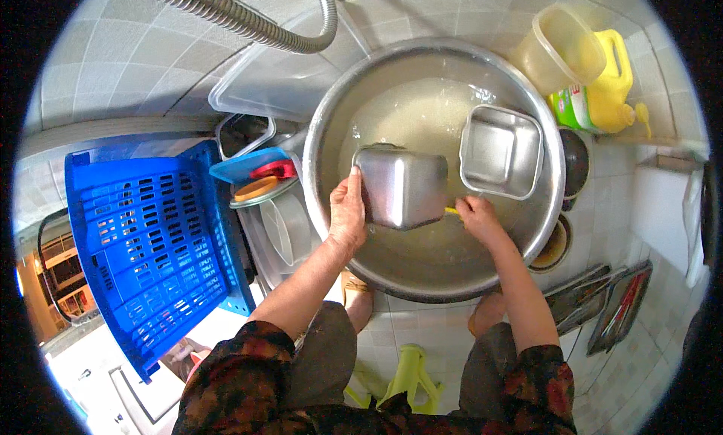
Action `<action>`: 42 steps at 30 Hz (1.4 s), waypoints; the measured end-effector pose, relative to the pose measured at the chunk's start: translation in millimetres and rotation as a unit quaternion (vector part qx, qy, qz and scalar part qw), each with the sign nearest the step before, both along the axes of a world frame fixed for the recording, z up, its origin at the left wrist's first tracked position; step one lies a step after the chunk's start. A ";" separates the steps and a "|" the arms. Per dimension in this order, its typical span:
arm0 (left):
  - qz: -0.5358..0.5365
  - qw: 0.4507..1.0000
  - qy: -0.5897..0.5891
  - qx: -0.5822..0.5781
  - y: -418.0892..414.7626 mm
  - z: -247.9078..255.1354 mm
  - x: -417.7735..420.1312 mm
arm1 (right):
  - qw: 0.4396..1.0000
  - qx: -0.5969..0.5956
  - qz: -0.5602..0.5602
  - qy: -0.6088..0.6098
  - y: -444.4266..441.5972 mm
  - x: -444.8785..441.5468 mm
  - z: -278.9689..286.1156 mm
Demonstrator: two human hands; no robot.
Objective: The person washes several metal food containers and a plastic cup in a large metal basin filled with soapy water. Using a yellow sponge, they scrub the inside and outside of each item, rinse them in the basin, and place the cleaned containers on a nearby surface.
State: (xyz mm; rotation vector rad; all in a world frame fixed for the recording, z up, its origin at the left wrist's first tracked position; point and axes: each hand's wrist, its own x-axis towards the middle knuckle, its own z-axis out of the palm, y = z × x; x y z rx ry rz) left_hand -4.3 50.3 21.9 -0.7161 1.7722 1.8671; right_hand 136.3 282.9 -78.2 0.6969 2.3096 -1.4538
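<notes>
A large round metal basin (pixel 435 292) of cloudy water sits on the floor before me. Over its middle, my left hand (pixel 349 209) grips the left rim of a square stainless steel container (pixel 402 187), its outer bottom and side showing. My right hand (pixel 478 214) is closed on a small yellow item (pixel 452 210) at the container's lower right corner; most of that item is hidden, so its kind cannot be told. A second square steel container (pixel 501 151), with its inside facing up, rests in the basin to the right.
A blue perforated plastic crate (pixel 152 237) and plastic containers with lids (pixel 248 172) stand left. A yellow jug (pixel 613 90) and translucent tub (pixel 565 48) are upper right. Trays of utensils (pixel 621 308) lie lower right. A corrugated metal hose (pixel 254 25) hangs above; a green stool (pixel 412 378) is below.
</notes>
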 end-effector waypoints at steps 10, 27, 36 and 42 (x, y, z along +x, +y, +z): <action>0.045 0.984 -0.112 0.128 16.2 35.6 -3.7 | 0.995 0.012 0.078 -0.063 -4.3 -4.0 17.1; -0.027 0.988 0.071 0.136 -54.0 154.3 29.9 | 0.936 0.238 0.259 -0.027 -31.1 15.0 238.2; -0.024 0.963 0.265 -0.043 -168.4 249.3 108.9 | 0.942 0.220 0.236 0.093 -94.5 56.6 390.5; -0.069 0.903 0.305 -0.293 -249.2 249.8 181.4 | 0.948 0.196 0.132 0.213 -137.1 77.0 432.8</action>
